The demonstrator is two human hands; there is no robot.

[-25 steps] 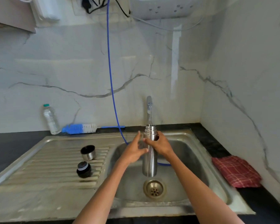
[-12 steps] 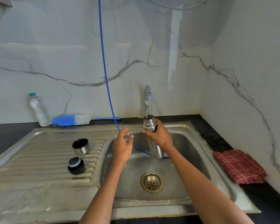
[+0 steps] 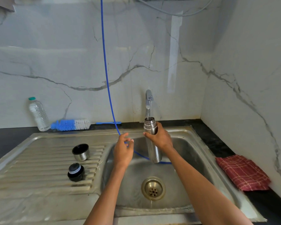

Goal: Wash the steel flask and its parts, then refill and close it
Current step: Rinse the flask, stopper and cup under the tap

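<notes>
While water is running from the tap (image 3: pixel 148 101), the right hand (image 3: pixel 161 137) is gripping one steel flask (image 3: pixel 152 140) under it. The left hand (image 3: pixel 123 151) is hanging loose, holding nothing. One cup lid (image 3: pixel 80 152) and one stopper (image 3: pixel 76 172) are sitting on the drainboard (image 3: pixel 39 168).

A home kitchen is showing here: a stainless steel sink with ribbed drainboard (image 3: pixel 39 161) is sitting in a black stone desk (image 3: pixel 211 137). White marble-patterned wall tiles (image 3: pixel 55 62) are rising behind a chrome tap (image 3: pixel 148 101), with a blue-and-white bottle brush (image 3: pixel 70 125) lying alongside.
</notes>
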